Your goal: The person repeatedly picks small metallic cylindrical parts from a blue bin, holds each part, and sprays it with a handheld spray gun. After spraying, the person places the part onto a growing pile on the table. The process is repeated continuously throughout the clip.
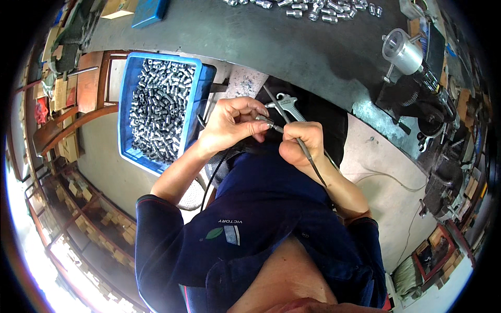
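My left hand [236, 121] is closed, pinching a small silvery metal fitting [264, 120] between thumb and fingers. Close beside it, my right hand [304, 141] is closed on a long, slim dark rod [300, 140] that looks like a file and slants across the grip. A short grey tip [277, 128] reaches from the right hand to the fitting; whether it belongs to the rod I cannot tell. Both hands are above my lap. Behind them lies an air blow gun [290, 107] with a light grey handle.
A blue bin [123, 104] full of small metal fittings stands at the left. On the dark workbench [224, 39] ahead, several larger shiny fittings [329, 19] lie at the far edge, near a blue box [149, 12]. A metal fixture with a clear cylinder [401, 50] rises at the right.
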`<state>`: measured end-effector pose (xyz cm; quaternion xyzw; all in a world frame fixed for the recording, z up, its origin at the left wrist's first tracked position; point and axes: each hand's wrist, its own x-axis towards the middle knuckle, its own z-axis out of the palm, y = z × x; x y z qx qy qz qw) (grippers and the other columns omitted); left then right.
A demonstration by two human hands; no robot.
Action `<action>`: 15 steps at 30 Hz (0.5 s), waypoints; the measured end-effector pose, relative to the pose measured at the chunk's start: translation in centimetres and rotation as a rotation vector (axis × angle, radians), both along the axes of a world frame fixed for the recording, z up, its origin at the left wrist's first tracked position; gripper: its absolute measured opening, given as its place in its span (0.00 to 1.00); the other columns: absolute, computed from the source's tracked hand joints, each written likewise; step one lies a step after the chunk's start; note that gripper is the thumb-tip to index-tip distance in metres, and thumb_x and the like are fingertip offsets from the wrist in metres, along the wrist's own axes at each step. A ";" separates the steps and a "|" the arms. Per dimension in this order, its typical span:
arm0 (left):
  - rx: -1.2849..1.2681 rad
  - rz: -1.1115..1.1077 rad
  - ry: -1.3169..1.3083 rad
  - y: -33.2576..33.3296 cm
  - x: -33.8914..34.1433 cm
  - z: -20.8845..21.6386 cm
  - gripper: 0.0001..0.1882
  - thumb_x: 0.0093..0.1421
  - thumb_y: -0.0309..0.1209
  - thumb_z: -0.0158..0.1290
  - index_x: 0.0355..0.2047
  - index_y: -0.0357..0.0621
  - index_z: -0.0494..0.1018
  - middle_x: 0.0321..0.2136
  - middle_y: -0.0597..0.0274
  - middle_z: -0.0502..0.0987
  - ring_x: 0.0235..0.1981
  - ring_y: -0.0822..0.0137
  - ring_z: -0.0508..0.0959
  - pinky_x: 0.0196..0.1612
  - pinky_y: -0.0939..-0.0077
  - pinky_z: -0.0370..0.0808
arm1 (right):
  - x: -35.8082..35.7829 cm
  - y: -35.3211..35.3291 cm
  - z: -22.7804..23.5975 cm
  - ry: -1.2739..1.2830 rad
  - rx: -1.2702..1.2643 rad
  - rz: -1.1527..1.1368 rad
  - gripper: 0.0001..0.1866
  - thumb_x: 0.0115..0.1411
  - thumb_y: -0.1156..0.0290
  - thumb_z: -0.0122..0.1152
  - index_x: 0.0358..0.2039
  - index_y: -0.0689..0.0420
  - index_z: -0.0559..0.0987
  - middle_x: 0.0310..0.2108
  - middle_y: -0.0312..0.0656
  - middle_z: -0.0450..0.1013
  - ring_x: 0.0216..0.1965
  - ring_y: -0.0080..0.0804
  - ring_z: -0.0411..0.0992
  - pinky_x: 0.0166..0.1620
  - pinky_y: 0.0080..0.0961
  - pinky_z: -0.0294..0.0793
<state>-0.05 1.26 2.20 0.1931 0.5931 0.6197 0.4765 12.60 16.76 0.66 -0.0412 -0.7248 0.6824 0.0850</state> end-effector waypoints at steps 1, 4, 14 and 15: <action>0.030 0.017 0.026 0.1 0.1 0.0 0.08 0.55 0.20 0.56 0.36 0.31 0.71 0.23 0.58 0.76 0.25 0.71 0.79 0.29 0.82 0.77 | 0.0 -0.1 -0.1 -0.016 -0.028 -0.027 0.12 0.36 0.81 0.50 0.11 0.59 0.56 0.10 0.38 0.50 0.12 0.22 0.49 0.17 0.23 0.48; 0.068 0.066 -0.018 0.6 0.7 0.0 0.10 0.55 0.20 0.56 0.37 0.31 0.71 0.24 0.58 0.76 0.27 0.69 0.79 0.32 0.80 0.78 | 0.2 0.0 -0.1 -0.005 -0.063 -0.028 0.12 0.37 0.81 0.50 0.10 0.59 0.56 0.10 0.36 0.51 0.12 0.21 0.51 0.17 0.22 0.49; -0.235 0.108 0.681 -0.4 -1.3 -2.0 0.08 0.44 0.19 0.56 0.28 0.37 0.74 0.19 0.71 0.71 0.16 0.83 0.65 0.20 0.86 0.62 | 1.9 0.1 1.8 0.064 -0.010 -0.116 0.15 0.36 0.85 0.48 0.10 0.58 0.53 0.09 0.36 0.51 0.11 0.23 0.49 0.17 0.22 0.45; -0.269 0.113 0.764 -0.6 -1.5 -2.3 0.09 0.43 0.20 0.57 0.28 0.38 0.74 0.17 0.71 0.70 0.16 0.83 0.63 0.18 0.85 0.60 | 1.9 0.3 2.9 0.100 -0.053 -0.054 0.15 0.35 0.86 0.48 0.10 0.58 0.53 0.08 0.38 0.51 0.09 0.25 0.50 0.16 0.22 0.45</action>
